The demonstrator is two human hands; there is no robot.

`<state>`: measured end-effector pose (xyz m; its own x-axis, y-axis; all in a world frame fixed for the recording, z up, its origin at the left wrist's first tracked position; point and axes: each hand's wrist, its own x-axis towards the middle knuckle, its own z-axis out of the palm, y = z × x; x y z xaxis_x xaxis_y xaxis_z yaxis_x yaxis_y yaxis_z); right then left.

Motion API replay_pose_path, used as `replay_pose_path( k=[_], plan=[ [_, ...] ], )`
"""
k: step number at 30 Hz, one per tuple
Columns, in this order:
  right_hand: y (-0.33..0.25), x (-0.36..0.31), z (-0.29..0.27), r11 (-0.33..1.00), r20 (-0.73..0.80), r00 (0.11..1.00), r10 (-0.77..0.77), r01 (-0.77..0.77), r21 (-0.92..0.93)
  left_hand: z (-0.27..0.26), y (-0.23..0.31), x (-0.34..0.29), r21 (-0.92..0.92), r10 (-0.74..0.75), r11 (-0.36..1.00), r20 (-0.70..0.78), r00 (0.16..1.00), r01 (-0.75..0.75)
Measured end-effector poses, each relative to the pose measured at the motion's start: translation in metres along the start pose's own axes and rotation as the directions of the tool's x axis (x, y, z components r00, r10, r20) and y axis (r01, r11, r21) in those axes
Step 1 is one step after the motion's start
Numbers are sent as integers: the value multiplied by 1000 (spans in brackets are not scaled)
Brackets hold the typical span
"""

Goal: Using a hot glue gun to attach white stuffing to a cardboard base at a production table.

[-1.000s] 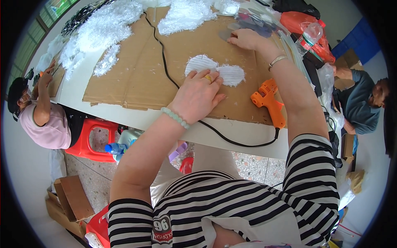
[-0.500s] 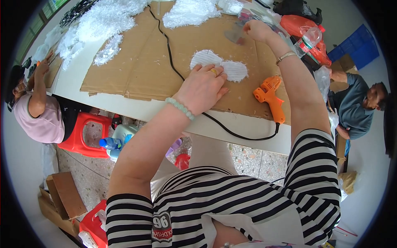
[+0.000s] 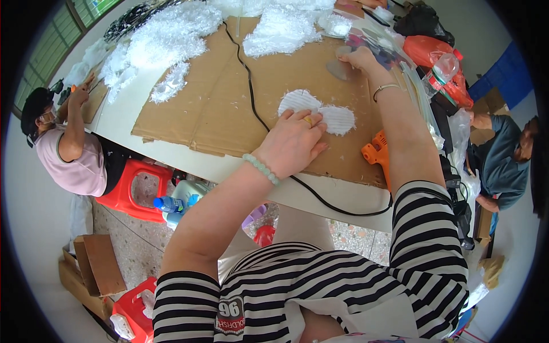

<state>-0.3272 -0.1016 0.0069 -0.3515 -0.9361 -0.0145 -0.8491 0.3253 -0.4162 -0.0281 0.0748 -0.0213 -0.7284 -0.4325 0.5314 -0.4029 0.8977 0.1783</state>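
A white fuzzy two-lobed piece (image 3: 338,119) with a ribbed surface lies on the cardboard sheet (image 3: 211,86). My left hand (image 3: 293,142) rests over its near edge, fingers stretched out and fingertips on it. Farther off to the right, my right hand (image 3: 363,59) has its fingers closed on a thin grey rounded piece (image 3: 337,70), which hangs at the fingertips; part of it is hidden. Below my right forearm lies an orange glue gun (image 3: 374,152), partly covered by the arm.
White tinsel-like material (image 3: 166,43) heaps along the far side. A black cable (image 3: 250,77) crosses the cardboard. At right stand a red bag (image 3: 426,50) and a clear bottle (image 3: 443,70). One person (image 3: 71,134) works at left; another (image 3: 500,154) is at right.
The view has shifted, so the table sits lower and further right. My right hand now shows the grey piece more clearly near the cardboard's far right. My left hand stays on the white piece.
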Motion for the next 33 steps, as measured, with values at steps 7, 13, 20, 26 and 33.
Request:
replay_pose_path(
  k=[7, 13, 20, 26, 33],
  plan=[
    [0, -2, -18, 875, -181, 978, -104, 177, 450, 0, 1, 0, -7, -18, 1000, 19, 1000, 18],
    [30, -20, -30, 887, 47, 978, -203, 163, 432, -1, 1, 1, -3, -19, 1000, 32, 999, 19],
    [35, -46, -38, 983, -181, 976, -122, 144, 112, -1, -1, 1, -12, -12, 1000, 27, 1000, 12],
    [38, -56, -46, 994, -238, 967, -90, 101, 35, -4, 3, 0, -7, -13, 1000, 3, 1000, 13],
    [69, -42, -54, 991, -225, 967, -123, 108, -76, -4, 6, 8, -39, 8, 999, 8, 1000, -7]
  ],
)
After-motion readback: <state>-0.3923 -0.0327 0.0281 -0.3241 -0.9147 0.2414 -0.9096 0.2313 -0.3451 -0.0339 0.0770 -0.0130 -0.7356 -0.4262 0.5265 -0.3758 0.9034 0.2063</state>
